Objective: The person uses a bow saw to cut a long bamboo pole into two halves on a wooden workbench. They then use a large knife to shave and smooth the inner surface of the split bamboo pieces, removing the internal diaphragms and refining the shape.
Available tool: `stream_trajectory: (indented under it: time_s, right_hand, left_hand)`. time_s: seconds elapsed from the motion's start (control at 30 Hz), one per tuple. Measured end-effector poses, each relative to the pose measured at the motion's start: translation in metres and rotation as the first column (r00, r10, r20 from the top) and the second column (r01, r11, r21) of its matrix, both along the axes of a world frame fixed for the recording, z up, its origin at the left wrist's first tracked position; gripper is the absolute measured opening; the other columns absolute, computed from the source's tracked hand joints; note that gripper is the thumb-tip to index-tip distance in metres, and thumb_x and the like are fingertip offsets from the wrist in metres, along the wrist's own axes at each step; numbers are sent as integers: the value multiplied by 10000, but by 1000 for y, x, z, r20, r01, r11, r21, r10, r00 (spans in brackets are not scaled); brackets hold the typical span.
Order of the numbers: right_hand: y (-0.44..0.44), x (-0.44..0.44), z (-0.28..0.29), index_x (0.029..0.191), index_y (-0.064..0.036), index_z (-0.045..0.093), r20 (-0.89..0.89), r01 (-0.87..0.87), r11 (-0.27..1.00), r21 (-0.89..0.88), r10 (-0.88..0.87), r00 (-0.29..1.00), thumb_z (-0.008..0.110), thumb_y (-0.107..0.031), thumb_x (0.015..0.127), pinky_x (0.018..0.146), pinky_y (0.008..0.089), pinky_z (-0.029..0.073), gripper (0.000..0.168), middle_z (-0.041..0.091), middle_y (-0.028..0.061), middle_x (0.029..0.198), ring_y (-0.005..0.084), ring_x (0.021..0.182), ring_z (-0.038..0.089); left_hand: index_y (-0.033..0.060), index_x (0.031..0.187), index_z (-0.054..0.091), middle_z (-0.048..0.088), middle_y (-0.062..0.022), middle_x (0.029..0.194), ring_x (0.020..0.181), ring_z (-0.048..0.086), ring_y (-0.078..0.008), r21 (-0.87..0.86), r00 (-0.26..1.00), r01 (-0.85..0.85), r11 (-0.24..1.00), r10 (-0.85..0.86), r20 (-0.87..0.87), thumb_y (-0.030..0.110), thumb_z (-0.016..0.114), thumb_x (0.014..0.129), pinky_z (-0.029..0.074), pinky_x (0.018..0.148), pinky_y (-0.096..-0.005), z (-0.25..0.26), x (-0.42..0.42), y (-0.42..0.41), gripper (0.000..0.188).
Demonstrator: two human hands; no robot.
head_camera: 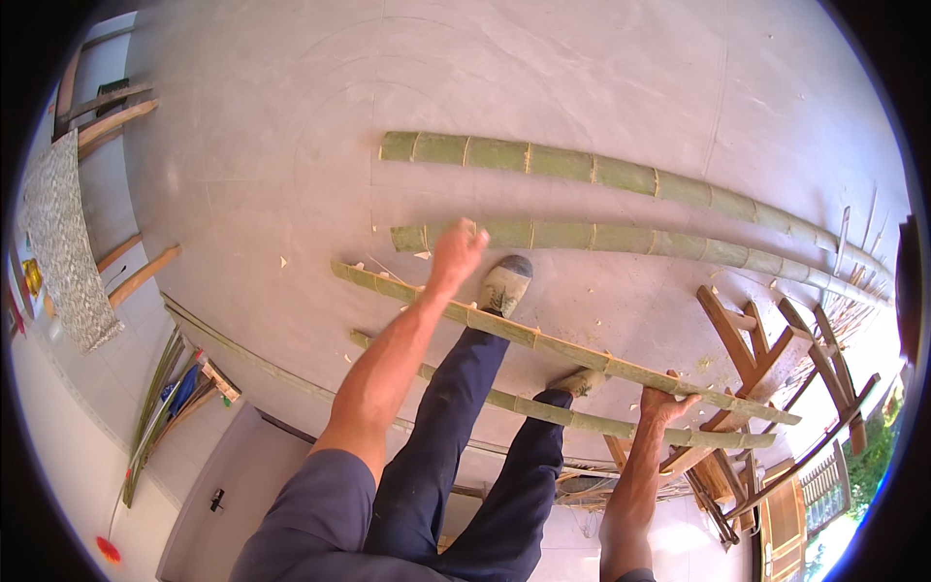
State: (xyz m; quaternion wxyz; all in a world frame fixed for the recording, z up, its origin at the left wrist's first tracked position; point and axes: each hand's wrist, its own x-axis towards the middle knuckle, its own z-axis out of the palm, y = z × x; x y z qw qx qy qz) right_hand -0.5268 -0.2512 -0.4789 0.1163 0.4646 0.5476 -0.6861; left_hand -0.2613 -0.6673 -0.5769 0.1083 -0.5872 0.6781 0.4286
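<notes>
My right hand (665, 404) is at a split bamboo length (574, 349) near its right end, the thumb apart from the fingers; its palm side is partly hidden. My left hand (462, 251) is raised beyond the same length, its fingers curled, with nothing plainly visible in it. Another narrow bamboo length (531, 407) lies nearer my body, crossing behind my legs. Two thicker green bamboo culms (560, 161) (567, 236) lie roughly side by side on the floor past my shoe.
Wooden trestles (756, 364) stand at the right, by a heap of thin sticks (847, 305). Small chips lie on the floor. At the left are a bench with a patterned cover (62, 240) and a bundle of bamboo strips (156, 415) against the wall.
</notes>
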Motion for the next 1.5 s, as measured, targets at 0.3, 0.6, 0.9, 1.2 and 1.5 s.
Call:
stream_trajectory:
  time_s: [0.3, 0.6, 0.9, 1.2, 1.5]
  right_hand:
    - [-7, -2, -15, 1031, 141, 571, 42, -20, 959, 283, 8, 999, 316, -857, 806, 752, 430, 420, 1054, 503, 136, 791, 273, 765, 490]
    - [26, -10, -26, 1019, 61, 633, 49, -211, 924, 319, 206, 977, 141, -774, 881, 741, 472, 485, 979, 606, 145, 820, 298, 784, 567]
    - [-9, -11, -23, 1386, -84, 402, 6, -210, 958, 196, 213, 977, 359, -789, 843, 1011, 626, 401, 891, 520, 206, 1311, 404, 1186, 526]
    - [19, -32, 2, 1402, 28, 332, 357, -360, 931, -65, 359, 863, 393, -791, 836, 992, 585, 415, 998, 465, 218, 1368, 406, 1186, 506]
    - [159, 11, 92, 1197, 39, 506, 318, -816, 550, -176, 817, 482, 580, -457, 941, 878, 446, 507, 564, 604, 165, 1060, 311, 934, 603]
  left_hand:
    - [-58, 1078, 589, 633, -290, 1038, 1010, 601, -434, -466, 899, -167, 869, 327, 289, 412, 557, 897, 460, 915, -490, -114, 81, -211, 504]
    - [56, 1273, 562, 613, -103, 1224, 994, 612, -227, 148, 916, -321, 936, 267, 298, 434, 557, 944, 519, 821, -384, -157, 139, -250, 501]
    - [35, 1206, 575, 648, -182, 1142, 1039, 629, -310, -22, 940, 255, 967, -243, 239, 453, 569, 907, 488, 878, -394, -38, 130, -151, 514]
    - [43, 1146, 584, 652, -94, 917, 789, 643, -166, 160, 979, -78, 984, 45, 199, 398, 538, 929, 494, 771, -339, 100, 252, -13, 418]
    - [26, 814, 648, 645, -95, 614, 579, 653, -203, 344, 848, -487, 803, 341, 406, 309, 561, 881, 512, 582, -346, 260, 461, 354, 303]
